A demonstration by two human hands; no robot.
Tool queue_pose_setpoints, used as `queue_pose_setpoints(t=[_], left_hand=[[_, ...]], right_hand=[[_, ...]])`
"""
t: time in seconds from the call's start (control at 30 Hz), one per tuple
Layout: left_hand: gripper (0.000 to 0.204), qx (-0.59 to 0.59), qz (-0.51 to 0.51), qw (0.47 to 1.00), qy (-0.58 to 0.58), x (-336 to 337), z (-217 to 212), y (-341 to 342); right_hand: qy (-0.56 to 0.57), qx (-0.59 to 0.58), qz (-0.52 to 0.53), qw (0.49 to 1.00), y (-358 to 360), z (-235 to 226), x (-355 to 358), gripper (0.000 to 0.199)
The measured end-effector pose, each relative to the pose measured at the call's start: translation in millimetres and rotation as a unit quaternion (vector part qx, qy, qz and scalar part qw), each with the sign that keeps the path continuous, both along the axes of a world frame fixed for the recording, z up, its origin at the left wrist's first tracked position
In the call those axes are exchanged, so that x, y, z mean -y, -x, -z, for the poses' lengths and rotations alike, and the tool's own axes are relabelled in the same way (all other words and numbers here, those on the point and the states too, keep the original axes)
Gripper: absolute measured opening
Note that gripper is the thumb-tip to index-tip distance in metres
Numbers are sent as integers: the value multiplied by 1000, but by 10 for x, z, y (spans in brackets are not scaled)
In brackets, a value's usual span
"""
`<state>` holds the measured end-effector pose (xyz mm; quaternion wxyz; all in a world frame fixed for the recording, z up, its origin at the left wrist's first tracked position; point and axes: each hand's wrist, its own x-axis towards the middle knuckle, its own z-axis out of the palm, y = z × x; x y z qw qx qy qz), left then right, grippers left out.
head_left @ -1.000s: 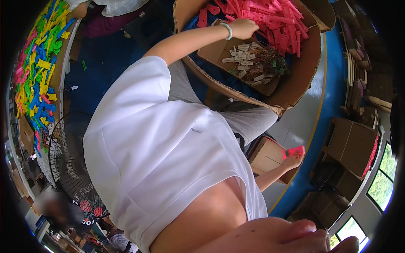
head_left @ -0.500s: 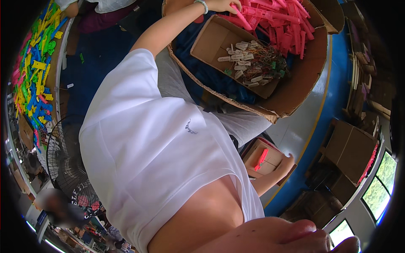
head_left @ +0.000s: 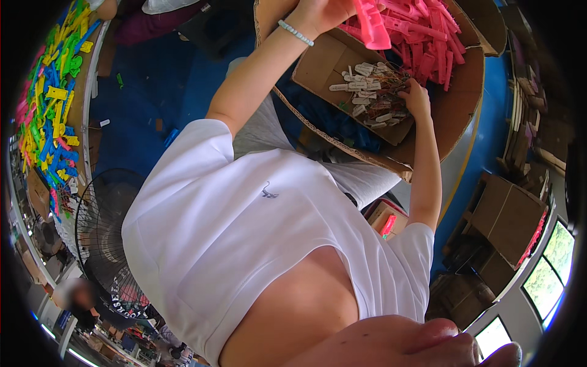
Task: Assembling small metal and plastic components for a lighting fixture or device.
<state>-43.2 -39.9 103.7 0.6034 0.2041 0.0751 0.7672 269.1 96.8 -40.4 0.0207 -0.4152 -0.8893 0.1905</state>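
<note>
The left hand (head_left: 321, 13), a bead bracelet (head_left: 295, 33) at its wrist, is closed around a pink plastic piece (head_left: 372, 27) and holds it raised at the top of the frame, over the near edge of a pile of pink pieces (head_left: 431, 37). The right hand (head_left: 417, 98) reaches into a shallow cardboard tray (head_left: 318, 64), fingers curled down onto a heap of pale tags on strings (head_left: 370, 98); whether it has hold of any tag cannot be told. Tray and pink pile both sit on a large cardboard sheet (head_left: 455, 116). A white shirt (head_left: 244, 244) fills the middle of the frame. To the left, a fan (head_left: 101, 232) stands on the blue floor (head_left: 153, 79), beside a table of mixed coloured pieces (head_left: 52, 110). Cardboard boxes (head_left: 504, 214) stand at the right.
</note>
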Motion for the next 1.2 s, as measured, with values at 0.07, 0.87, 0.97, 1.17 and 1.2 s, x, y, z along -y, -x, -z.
queue_pose_setpoints(t=[0.07, 0.87, 0.97, 1.17, 1.2], left_hand=[[38, 18, 10, 1000, -18, 70, 57, -74], [35, -211, -63, 974, 62, 251, -82, -1171], [36, -186, -87, 978, 16, 337, -154, -1217], [34, -166, -51, 984, 32, 504, -269, -1212], [33, -155, -41, 986, 37, 485, -218, -1195]], right_hand=[[-7, -2, 28, 1000, -26, 53, 46, 41], [183, -557, 100, 804, 151, -1773, 1557, 29], [209, -586, 72, 780, 126, -1764, 1626, 34], [213, -614, 87, 755, 132, -1833, 1767, 27], [212, -614, 86, 755, 148, -1850, 1791, 27]])
